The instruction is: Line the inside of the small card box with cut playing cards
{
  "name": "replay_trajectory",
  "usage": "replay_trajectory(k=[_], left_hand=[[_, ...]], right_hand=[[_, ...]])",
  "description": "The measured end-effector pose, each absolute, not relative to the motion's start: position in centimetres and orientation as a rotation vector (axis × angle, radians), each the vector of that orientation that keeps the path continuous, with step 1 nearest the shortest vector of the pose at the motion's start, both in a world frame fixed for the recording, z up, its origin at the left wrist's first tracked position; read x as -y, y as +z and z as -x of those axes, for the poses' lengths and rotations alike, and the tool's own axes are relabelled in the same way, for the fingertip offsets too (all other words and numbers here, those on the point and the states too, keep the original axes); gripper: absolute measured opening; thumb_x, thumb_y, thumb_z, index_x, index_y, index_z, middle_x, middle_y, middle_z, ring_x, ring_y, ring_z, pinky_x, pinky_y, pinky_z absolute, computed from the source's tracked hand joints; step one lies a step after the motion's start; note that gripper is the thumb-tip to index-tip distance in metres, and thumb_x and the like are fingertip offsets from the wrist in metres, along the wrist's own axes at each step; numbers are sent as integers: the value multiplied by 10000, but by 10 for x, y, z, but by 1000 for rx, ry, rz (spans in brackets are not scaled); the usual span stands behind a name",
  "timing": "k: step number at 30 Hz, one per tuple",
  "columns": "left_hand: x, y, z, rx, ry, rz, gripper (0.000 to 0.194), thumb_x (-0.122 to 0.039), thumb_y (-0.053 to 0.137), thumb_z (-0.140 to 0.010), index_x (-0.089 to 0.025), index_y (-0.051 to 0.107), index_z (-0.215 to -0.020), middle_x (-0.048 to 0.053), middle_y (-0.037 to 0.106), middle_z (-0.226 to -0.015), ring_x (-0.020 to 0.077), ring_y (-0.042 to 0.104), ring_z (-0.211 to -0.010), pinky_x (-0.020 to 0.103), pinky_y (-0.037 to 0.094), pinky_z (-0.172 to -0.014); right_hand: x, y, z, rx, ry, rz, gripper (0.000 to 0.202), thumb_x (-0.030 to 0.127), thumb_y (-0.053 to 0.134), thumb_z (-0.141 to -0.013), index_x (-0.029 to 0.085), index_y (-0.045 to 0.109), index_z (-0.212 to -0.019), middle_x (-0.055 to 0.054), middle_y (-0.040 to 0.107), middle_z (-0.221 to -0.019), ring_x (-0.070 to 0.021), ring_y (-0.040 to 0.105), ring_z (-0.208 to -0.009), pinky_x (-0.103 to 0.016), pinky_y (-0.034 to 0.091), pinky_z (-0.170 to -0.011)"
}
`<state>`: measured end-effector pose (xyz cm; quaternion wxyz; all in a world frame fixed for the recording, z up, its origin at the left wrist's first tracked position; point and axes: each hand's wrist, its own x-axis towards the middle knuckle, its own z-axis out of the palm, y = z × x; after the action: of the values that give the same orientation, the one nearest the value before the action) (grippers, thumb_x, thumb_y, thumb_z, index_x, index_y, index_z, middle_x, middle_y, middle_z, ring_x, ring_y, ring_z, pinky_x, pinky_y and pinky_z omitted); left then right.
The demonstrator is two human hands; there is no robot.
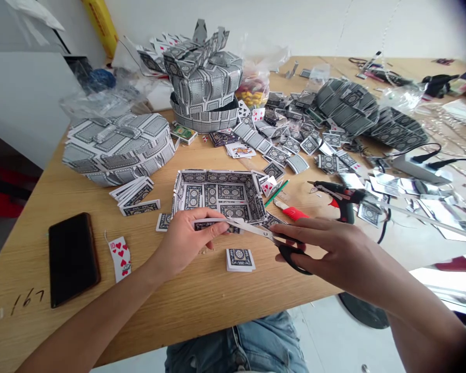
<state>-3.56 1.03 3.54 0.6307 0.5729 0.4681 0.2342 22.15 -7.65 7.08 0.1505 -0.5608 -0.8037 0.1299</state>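
Observation:
My left hand pinches a folded playing card at the front of an open box built from playing cards. My right hand grips black-handled scissors, whose blades reach left to the card's edge. Whether the blades are parted around the card is hard to tell. On the table just below the blades lies a folded card, its patterned back up. Part of another card shows at the box's left front corner.
A phone and a ten of hearts lie at left. Behind stand woven card baskets and a stacked one. A glue gun, a red-handled tool, a green pencil and a power strip are at right.

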Motion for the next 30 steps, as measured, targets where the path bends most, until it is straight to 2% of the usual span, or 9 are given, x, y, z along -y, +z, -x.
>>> replay_trajectory(k=[6, 9, 12, 19, 23, 30], left_hand=[[-11, 31, 34, -1029, 478, -1170, 352, -464, 777, -701, -163, 717, -875, 63, 748, -787, 122, 626, -553, 212, 481, -491], [-11, 32, 33, -1001, 486, -1106, 330, -430, 796, -687, -148, 704, -832, 75, 750, -787, 162, 683, -669, 203, 494, -507], [-10, 32, 32, -967, 490, -1067, 279, -385, 797, -697, -149, 693, -803, 62, 749, -782, 161, 698, -702, 184, 491, -499], [-7, 32, 30, -921, 489, -1023, 204, -318, 777, -738, -140, 694, -796, 54, 746, -830, 153, 712, -751, 161, 484, -512], [-5, 32, 30, -915, 502, -992, 227, -323, 782, -737, -135, 696, -831, 64, 748, -866, 158, 718, -758, 158, 470, -511], [-6, 32, 30, -880, 507, -932, 231, -311, 796, -723, -132, 692, -823, 64, 756, -867, 160, 729, -751, 145, 460, -504]], right_hand=[[73, 72, -214, 2403, 296, 1551, 458, 279, 681, -817, 324, 626, -1270, -32, 726, -985, -191, 680, -771, -286, 519, -604], [71, 72, -211, 2431, 358, 1541, 500, 244, 688, -815, 337, 598, -1298, -8, 710, -904, -167, 656, -729, -273, 486, -587], [69, 71, -208, 2445, 439, 1517, 530, 216, 669, -830, 328, 561, -1337, 6, 682, -833, -143, 624, -678, -264, 453, -562], [66, 75, -196, 2519, 307, 1458, 469, 226, 667, -813, 249, 614, -1279, -19, 672, -784, -149, 603, -624, -275, 383, -502], [64, 77, -193, 2545, 241, 1462, 467, 247, 692, -799, 238, 628, -1261, -18, 661, -749, -155, 611, -644, -269, 352, -486], [63, 78, -193, 2586, 253, 1505, 387, 264, 649, -852, 233, 634, -1238, -23, 648, -787, -148, 591, -656, -263, 337, -519]])
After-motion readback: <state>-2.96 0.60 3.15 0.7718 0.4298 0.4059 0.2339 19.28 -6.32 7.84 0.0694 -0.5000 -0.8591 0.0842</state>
